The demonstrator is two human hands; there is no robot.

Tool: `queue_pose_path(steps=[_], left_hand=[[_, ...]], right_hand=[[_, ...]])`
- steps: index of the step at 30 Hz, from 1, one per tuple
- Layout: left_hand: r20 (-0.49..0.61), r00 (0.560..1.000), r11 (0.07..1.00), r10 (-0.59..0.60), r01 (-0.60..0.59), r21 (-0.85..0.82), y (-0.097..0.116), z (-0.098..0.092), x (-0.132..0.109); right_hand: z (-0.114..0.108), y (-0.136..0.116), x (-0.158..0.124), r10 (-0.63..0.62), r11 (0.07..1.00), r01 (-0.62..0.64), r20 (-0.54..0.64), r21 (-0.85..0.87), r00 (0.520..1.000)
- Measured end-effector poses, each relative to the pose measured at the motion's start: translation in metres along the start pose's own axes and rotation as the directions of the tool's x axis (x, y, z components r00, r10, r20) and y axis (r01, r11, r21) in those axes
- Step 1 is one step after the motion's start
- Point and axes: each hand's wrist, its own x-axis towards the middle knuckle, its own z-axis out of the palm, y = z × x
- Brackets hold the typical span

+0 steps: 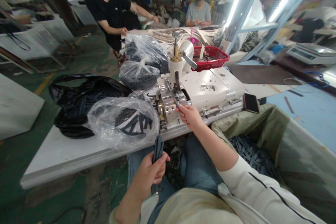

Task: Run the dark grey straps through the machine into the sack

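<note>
My left hand (pixel 150 173) is closed around a small bundle of dark strips (pixel 158 148), held upright over my lap below the table edge. My right hand (pixel 190 115) reaches forward and pinches a thin dark strip (pixel 176 103) at the metal feed head of a white machine (pixel 207 89) on the table. A clear plastic bag (pixel 123 120) holding more dark strips lies just left of the machine.
A black bag (pixel 78 99) and two tied clear bags (pixel 143 61) sit on the white table (pixel 60 154). A red basket (pixel 210 57) stands behind the machine, a phone (pixel 250 103) to its right. A cloth-lined bin (pixel 252 154) of dark strips stands at my right. Several people work behind.
</note>
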Motion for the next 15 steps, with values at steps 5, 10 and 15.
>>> queue_pose_path(steps=[5, 10, 15], left_hand=[[-0.006, 1.0, 1.0, -0.009, 0.009, -0.007, -0.001, -0.008, 0.003], [0.024, 1.0, 0.999, -0.003, 0.004, -0.041, -0.001, -0.01, 0.003], [0.086, 0.994, 0.981, 0.065, -0.048, -0.188, 0.003, -0.006, 0.001]], right_hand=[[0.007, -0.004, 0.008, 0.034, 0.999, -0.032, -0.074, 0.039, 0.997], [0.009, -0.007, 0.01, -0.05, 0.994, 0.069, -0.196, 0.09, 0.979], [-0.057, -0.003, -0.024, -0.407, 0.913, 0.355, -0.478, -0.199, 0.779]])
